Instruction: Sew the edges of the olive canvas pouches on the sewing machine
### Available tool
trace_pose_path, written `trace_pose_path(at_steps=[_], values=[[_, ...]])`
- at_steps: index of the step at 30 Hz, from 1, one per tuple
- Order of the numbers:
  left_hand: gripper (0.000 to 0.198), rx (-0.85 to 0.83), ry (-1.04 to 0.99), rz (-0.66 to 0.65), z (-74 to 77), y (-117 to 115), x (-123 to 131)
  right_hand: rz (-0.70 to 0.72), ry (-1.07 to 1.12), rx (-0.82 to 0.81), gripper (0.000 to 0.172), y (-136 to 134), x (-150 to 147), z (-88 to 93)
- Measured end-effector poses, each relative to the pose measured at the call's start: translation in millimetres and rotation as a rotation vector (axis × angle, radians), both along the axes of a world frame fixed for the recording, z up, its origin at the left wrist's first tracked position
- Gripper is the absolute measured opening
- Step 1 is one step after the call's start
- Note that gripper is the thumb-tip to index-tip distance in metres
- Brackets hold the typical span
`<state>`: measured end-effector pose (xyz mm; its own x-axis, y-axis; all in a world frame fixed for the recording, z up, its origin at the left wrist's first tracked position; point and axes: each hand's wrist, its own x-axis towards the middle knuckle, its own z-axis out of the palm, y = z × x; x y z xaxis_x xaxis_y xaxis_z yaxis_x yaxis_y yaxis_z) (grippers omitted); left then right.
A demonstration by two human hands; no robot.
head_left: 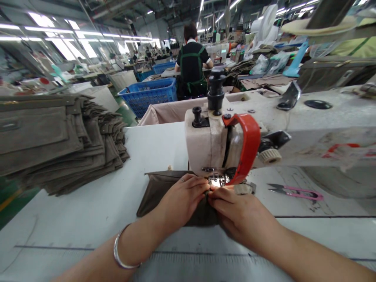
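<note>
A dark olive fabric piece (152,190) lies on the white table under the head of a beige sewing machine (205,145) with a red guard (249,145). My left hand (182,199), with a silver bangle on its wrist, presses on the fabric with fingers curled together just left of the needle. My right hand (235,209) pinches the same fabric right beside it, fingertips at the lit presser foot (216,181). Both hands meet at the needle area.
A tall stack of olive fabric pieces (58,145) sits at the left of the white table (88,211). Pink-handled thread snips (296,192) lie to the right of the machine. Blue baskets (149,94) and a seated person in black (191,62) are behind.
</note>
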<state>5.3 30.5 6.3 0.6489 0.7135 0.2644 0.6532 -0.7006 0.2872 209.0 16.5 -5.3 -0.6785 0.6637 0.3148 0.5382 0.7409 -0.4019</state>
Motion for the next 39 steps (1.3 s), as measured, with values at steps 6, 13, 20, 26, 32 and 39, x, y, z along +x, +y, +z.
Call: trace_pose_path(at_steps=[6,13,20,26,32,39], values=[[0.024,-0.005,0.004,-0.006,0.2,-1.7,-0.2,0.006,0.024,-0.028,0.029,-2.4,-1.4,-2.6],[0.026,-0.005,0.010,0.014,1.1,-1.6,0.7,0.050,-0.016,-0.110,0.031,-0.9,14.1,24.1],[0.063,-0.122,0.030,-0.096,9.7,-23.8,-11.9,-0.016,-0.176,-0.117,0.041,12.4,56.3,30.4],[0.047,-0.146,-0.027,-0.118,13.6,-31.0,-10.0,-0.217,-0.023,0.070,0.014,24.5,31.5,-3.6],[0.041,-0.126,-0.093,-0.029,12.5,-31.2,-8.5,0.161,0.019,-0.049,0.022,-5.9,25.1,13.0],[0.032,0.078,0.026,-0.095,5.6,-30.7,3.3,0.214,0.002,-0.060,0.012,-14.2,17.1,13.4]])
